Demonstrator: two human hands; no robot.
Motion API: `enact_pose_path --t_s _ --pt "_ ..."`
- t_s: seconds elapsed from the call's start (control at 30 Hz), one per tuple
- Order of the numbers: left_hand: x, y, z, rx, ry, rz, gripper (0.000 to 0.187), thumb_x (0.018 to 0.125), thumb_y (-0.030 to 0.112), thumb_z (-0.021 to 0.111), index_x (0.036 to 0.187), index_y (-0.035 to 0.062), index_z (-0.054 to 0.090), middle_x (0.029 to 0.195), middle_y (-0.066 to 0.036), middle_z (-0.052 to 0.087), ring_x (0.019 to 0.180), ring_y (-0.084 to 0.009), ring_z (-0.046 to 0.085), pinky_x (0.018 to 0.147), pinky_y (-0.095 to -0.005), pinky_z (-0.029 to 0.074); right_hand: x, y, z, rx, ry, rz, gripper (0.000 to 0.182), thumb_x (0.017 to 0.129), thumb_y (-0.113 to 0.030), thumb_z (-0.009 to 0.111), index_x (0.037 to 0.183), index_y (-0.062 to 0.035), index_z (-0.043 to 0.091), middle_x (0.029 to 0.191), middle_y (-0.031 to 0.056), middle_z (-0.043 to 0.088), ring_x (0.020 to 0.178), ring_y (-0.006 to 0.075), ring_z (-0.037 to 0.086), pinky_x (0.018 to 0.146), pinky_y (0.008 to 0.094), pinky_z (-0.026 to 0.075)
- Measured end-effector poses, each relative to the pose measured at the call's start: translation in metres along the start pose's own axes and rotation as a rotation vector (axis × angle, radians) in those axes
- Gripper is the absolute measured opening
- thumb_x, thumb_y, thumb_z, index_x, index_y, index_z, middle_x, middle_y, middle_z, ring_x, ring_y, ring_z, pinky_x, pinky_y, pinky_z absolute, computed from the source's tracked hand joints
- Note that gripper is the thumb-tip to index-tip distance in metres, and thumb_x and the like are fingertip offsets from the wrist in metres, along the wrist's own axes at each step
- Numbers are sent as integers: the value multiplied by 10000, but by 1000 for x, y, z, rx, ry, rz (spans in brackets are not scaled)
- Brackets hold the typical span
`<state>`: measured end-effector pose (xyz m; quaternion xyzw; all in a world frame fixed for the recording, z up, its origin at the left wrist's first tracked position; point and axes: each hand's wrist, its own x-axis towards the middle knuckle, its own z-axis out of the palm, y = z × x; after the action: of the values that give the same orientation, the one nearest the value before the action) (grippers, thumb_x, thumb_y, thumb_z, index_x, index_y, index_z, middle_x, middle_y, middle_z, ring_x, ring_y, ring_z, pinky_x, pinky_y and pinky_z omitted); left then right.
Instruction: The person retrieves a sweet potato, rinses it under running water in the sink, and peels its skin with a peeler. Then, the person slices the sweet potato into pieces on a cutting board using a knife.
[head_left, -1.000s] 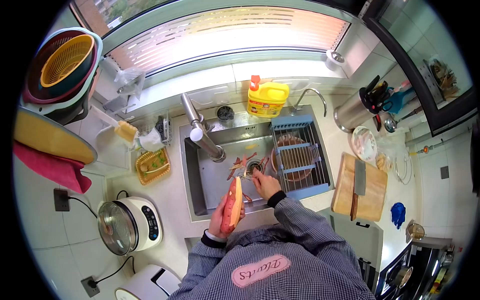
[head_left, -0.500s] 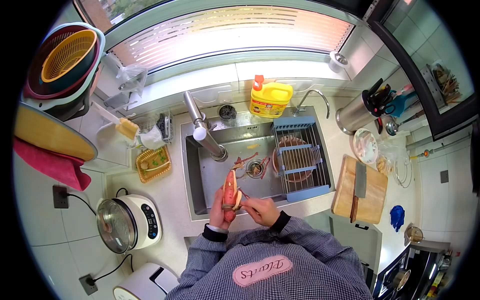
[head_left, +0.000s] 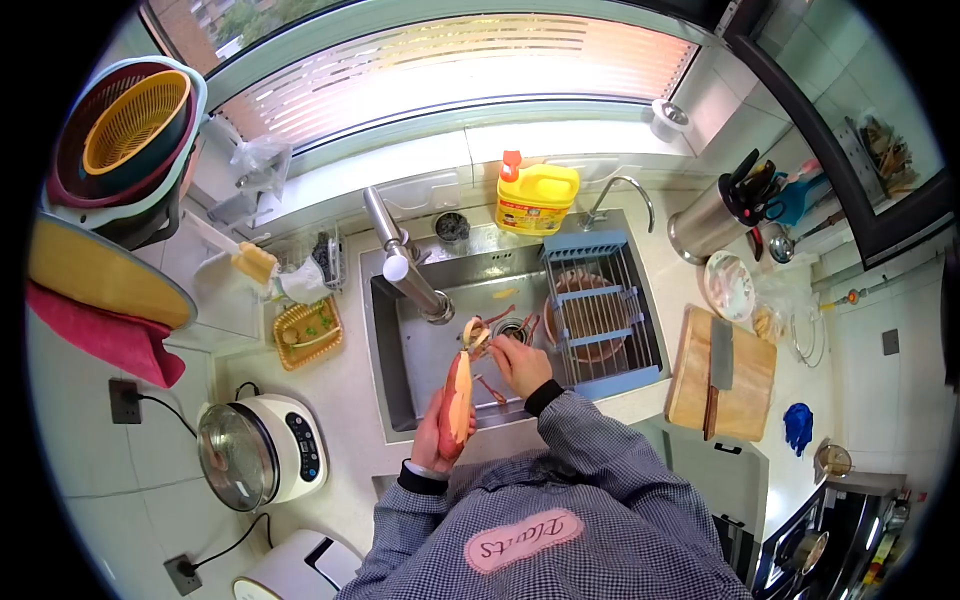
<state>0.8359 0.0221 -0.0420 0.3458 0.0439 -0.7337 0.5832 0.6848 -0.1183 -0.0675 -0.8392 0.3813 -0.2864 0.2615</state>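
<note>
My left hand [head_left: 430,442] is wrapped round the lower part of a sweet potato [head_left: 457,408], held over the front of the sink [head_left: 408,345]. Red skin remains along its side, and a long strip of pale orange flesh faces up. In my right hand [head_left: 522,367] is a peeler [head_left: 470,343], its handle mostly hidden by my fingers. The peeler's head is at the far tip of the sweet potato, with curled peel [head_left: 478,332] around it. More red peelings [head_left: 491,390] lie in the sink, some by the drain.
A blue-framed drying rack [head_left: 592,318] spans the sink's right side above a round brown basin. The tap [head_left: 405,265] rises at the left rear. A cleaver [head_left: 720,355] rests on the cutting board [head_left: 690,395] to the right. A yellow jug [head_left: 537,200] stands behind the sink.
The peeler and my right hand have moved away from me, from the sweet potato's near end to its far tip. A broader strip of orange flesh now shows.
</note>
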Motion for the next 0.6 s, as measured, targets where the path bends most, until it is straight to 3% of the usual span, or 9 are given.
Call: enact_pose_path --t_s 0.13,0.2,0.27,0.33,0.37,0.4,0.5,0.53,0.6 --pt "3 0 -2 -168 -30 38 448 966 405 414 1185 16 447 918 -127 553 769 -197 570 665 -298 517 -30 50 33 -122 -148 229 147 908 -242 513 914 -95 514 792 134 631 737 353 608 564 456 462" --pt "7 7 -2 -211 -15 34 436 968 396 415 1190 22 447 928 -125 560 762 -201 575 670 -299 519 -38 56 28 -394 -593 319 169 916 -269 499 970 -109 498 791 154 635 750 369 614 593 477 466" --pt "6 10 -1 -51 13 74 438 964 401 428 1184 23 452 939 -122 571 767 -193 576 678 -299 512 -45 47 20 -271 -542 408 198 910 -270 514 1015 -105 481 799 170 641 769 373 623 620 475 476" --pt "10 10 10 -47 67 97 445 964 409 422 1183 23 452 930 -119 577 747 -189 579 664 -298 511 -49 34 11 85 -279 398 189 907 -233 510 1029 -89 488 798 177 644 752 359 638 607 478 472" --pt "12 10 14 -34 111 122 453 964 418 416 1181 22 452 920 -116 583 728 -184 581 651 -298 511 -46 23 2 343 -229 431 190 889 -179 557 1038 -68 517 808 159 645 720 334 639 584 421 476" --pt "16 8 9 -34 110 119 453 964 418 416 1181 22 452 920 -116 583 728 -184 581 651 -298 511 -45 14 -5 342 -227 434 190 889 -179 557 1038 -68 517 808 159 645 720 334 639 584 421 476" --pt "30 -1 -10 20 116 137 453 964 433 400 1187 43 453 875 -101 590 690 -178 584 623 -289 512 -48 -12 -20 563 -185 188 168 871 -118 589 1020 -41 579 844 129 642 668 279 630 554 324 474" --pt "33 -2 -12 39 82 150 450 961 440 404 1172 47 467 879 -99 592 715 -180 591 634 -293 517 -49 -21 -24 563 -183 190 168 871 -118 589 1020 -41 579 844 129 642 668 279 630 554 324 474" --pt "33 -2 -8 58 45 161 448 958 446 408 1158 52 481 883 -96 594 740 -183 598 644 -296 522 -49 -38 -34 512 -229 -3 168 863 -111 592 1019 -49 585 830 118 634 664 277 628 555 328 483"
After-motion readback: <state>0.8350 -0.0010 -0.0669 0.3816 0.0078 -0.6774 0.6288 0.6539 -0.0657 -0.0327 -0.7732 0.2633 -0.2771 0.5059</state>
